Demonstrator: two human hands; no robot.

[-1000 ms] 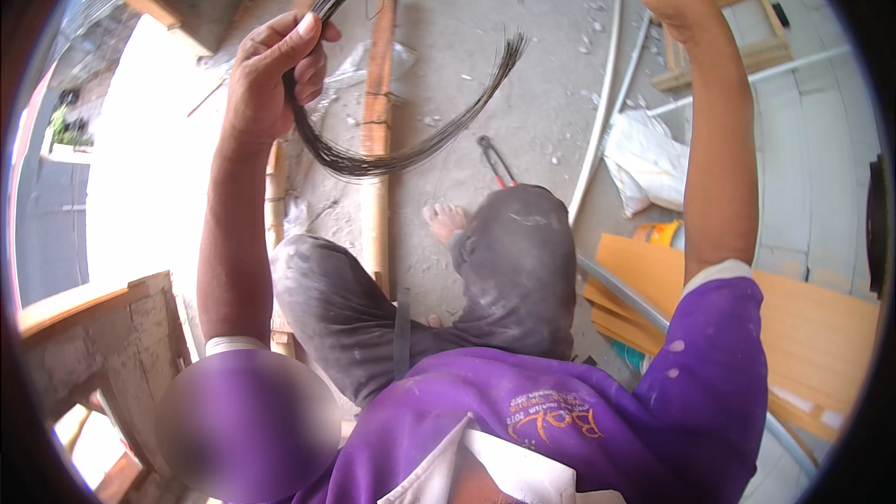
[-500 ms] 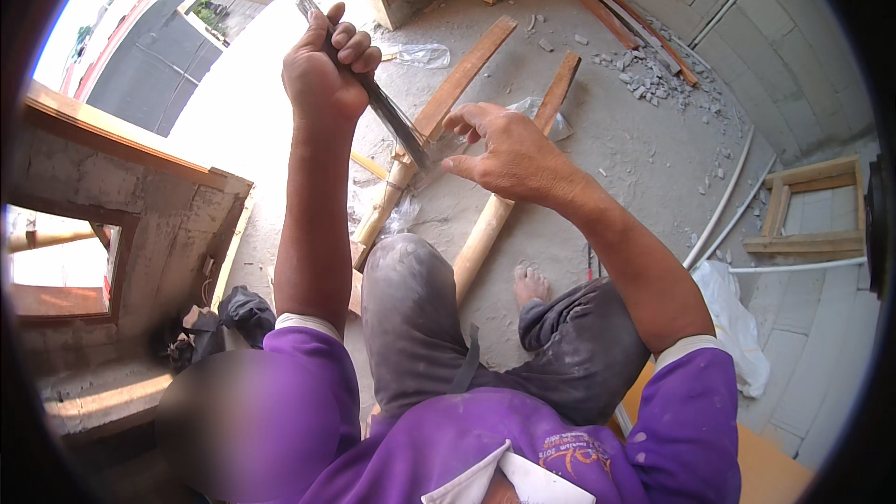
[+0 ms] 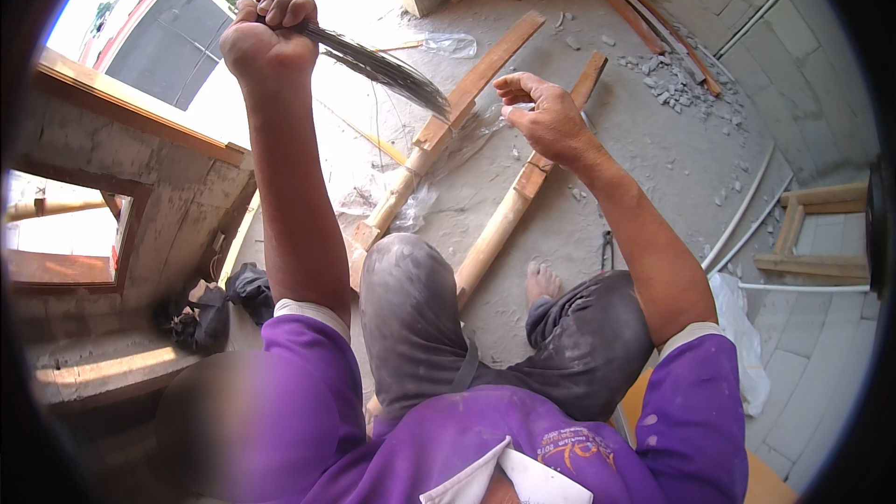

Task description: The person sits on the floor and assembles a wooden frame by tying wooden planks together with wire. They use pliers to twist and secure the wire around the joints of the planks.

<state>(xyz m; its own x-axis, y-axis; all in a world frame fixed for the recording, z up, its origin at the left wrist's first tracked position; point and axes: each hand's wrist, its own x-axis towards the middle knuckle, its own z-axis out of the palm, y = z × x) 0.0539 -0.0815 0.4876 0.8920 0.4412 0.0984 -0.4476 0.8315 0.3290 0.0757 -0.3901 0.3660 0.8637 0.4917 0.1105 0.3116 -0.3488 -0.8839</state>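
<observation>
1. Dark bundle of thin, wire-like strands (image 3: 383, 70) juts from my raised left hand (image 3: 271, 35), whose fingers clamp one end.
2. That hand has swung outward over the last half second, and the bundle lies flatter, its loose end before a rough brown wooden plank (image 3: 495, 61).
3. My right hand (image 3: 551, 126) now stands farther from that end, fingers curled; I cannot tell whether they pinch a strand.
4. So, I judge, my left grip alone carries the bundle's weight.
</observation>
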